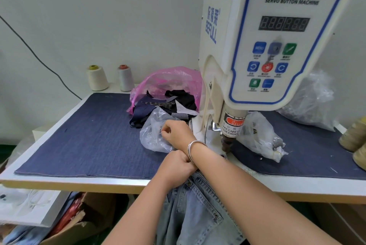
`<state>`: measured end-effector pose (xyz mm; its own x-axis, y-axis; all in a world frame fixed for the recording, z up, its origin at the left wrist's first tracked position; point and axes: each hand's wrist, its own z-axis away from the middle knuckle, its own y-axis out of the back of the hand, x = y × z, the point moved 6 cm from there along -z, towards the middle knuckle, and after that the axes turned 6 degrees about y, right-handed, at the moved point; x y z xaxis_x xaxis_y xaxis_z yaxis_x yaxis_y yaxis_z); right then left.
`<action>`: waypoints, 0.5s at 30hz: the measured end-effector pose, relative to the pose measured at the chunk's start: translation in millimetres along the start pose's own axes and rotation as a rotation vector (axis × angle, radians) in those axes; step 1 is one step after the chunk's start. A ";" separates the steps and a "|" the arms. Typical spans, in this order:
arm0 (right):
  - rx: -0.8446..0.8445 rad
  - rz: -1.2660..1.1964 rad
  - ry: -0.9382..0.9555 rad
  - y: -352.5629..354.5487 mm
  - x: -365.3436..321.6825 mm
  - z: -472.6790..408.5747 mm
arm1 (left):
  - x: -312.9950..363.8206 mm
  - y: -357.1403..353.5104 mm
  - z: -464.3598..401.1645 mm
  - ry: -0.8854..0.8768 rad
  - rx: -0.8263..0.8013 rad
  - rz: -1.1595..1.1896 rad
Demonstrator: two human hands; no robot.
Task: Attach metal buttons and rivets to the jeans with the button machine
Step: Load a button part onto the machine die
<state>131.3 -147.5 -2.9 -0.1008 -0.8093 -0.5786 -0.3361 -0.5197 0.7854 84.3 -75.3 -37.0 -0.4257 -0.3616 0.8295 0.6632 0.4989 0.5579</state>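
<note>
Although rivets already show on the pocket of the jeans (pixel 196 211), which hang off the table edge at 6 o'clock, nothing lies under the button machine (pixel 263 46) head, so pressing appears outstanding. The left hand (pixel 176 167) is curled at the waistband (its grip on the denim cannot be confirmed). At 12 o'clock from it, the right hand (pixel 176 131) reaches into a clear plastic bag (pixel 152 135), fingers bent; contents held cannot be told.
</note>
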 end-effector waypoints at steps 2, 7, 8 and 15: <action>0.031 -0.079 -0.017 0.9 1.4 -0.2 | 0.4 0.3 0.4 0.004 -0.003 0.000; 0.050 -0.161 -0.032 -2.5 6.2 -1.5 | 3.5 1.2 2.2 0.006 -0.003 -0.009; 0.053 -0.171 -0.038 -3.3 7.8 -2.2 | 4.0 1.2 2.5 0.005 -0.007 -0.002; 0.169 -0.353 -0.080 12.3 1.9 7.4 | 0.8 2.1 2.8 0.030 -0.009 0.028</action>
<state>120.0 -153.4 4.0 -0.0219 -0.5620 -0.8268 -0.5122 -0.7040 0.4920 83.7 -72.3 -35.1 -0.3887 -0.3710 0.8434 0.6802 0.5019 0.5343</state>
